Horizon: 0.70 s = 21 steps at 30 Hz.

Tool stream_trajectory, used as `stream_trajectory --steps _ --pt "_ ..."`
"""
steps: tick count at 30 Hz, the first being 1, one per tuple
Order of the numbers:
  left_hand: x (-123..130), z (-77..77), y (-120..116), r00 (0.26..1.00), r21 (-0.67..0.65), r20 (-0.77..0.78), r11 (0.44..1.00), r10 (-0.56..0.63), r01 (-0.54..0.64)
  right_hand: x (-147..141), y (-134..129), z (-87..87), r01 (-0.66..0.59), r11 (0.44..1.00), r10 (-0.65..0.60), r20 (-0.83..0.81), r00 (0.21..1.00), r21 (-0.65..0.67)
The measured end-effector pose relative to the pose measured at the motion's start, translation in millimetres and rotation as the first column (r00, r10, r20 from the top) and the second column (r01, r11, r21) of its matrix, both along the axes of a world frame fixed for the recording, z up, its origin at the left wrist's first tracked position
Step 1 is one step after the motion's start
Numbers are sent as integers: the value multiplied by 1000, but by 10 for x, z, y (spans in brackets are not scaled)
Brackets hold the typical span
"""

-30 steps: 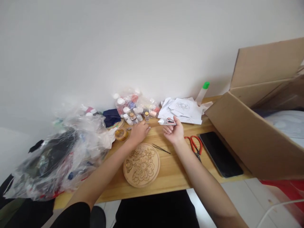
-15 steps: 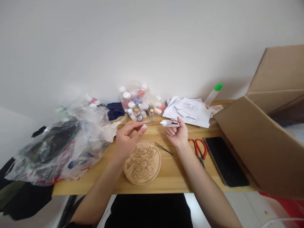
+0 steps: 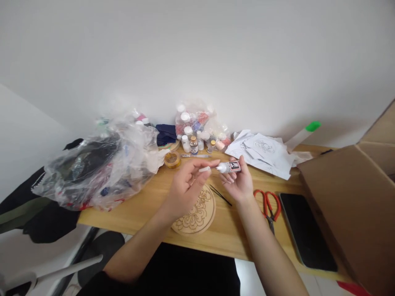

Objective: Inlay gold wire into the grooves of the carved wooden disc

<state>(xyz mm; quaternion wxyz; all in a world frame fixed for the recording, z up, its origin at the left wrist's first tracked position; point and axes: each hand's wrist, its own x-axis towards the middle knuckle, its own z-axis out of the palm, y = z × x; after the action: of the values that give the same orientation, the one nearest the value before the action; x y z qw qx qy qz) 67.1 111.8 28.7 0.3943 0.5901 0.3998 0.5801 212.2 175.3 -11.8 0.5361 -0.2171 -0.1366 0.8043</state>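
My left hand (image 3: pixel 188 185) is closed in a pinch on a small white cap (image 3: pixel 204 169). My right hand (image 3: pixel 239 181) grips a glue tube (image 3: pixel 230 166) with a black "B-7000" label, its white nozzle pointing left. Cap and nozzle are close together, with a narrow gap between them. Below the hands lies a round wooden disc (image 3: pixel 197 216) with a carved flower pattern, partly hidden by my left hand and forearm. Black tweezers (image 3: pixel 221 195) rest just right of the disc.
Orange-handled pliers (image 3: pixel 269 207), a phone (image 3: pixel 308 232) and a cardboard box (image 3: pixel 348 205) are on the right. Papers (image 3: pixel 262 150) and bagged bottles (image 3: pixel 197 121) stand behind. A large plastic bag (image 3: pixel 108 164) covers the left side; a gold spool (image 3: pixel 172 160) sits beside it.
The view has shifted and tilted. My hands have come closer together, bringing the cap near the tube's nozzle. The gold spool now shows more fully.
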Motion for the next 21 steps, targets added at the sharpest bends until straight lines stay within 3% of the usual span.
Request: stream_trajectory --steps 9,21 --pt "-3 -20 5 1000 113 -6 993 -24 24 -11 -15 28 -24 1000 24 -26 999 9" --pt "-37 -46 -10 987 214 -160 976 -2 37 -23 -32 47 -10 1000 9 -30 1000 -19"
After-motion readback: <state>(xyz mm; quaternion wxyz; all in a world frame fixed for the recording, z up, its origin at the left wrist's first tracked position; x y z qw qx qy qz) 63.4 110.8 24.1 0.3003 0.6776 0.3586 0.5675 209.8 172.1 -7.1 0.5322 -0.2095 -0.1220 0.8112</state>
